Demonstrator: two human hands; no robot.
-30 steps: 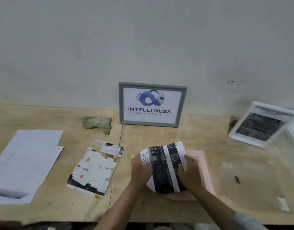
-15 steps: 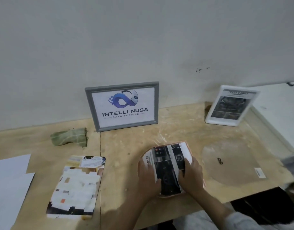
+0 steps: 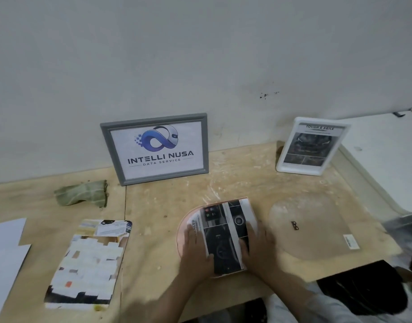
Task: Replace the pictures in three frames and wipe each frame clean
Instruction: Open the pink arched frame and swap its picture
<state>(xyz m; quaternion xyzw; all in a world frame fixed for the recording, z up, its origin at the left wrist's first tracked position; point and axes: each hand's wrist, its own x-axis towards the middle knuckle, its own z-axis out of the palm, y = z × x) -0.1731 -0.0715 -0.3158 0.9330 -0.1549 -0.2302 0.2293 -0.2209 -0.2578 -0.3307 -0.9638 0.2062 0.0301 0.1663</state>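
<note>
While both hands press flat on it, the black-and-white printed picture (image 3: 226, 236) lies on the pink arch-shaped frame (image 3: 185, 220), its long axis running away from the person. The left hand (image 3: 195, 250) and right hand (image 3: 258, 245), fingers straight and gripping nothing, flank it equally near the wooden table's (image 3: 167, 206) front edge.

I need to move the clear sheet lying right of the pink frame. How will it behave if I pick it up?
The clear sheet looks thin and lies flat on the table, so it will probably flex and be hard to lift by its edge. The small dark clip resting on it would likely slide off. It seems light; a push may skid it.
</note>
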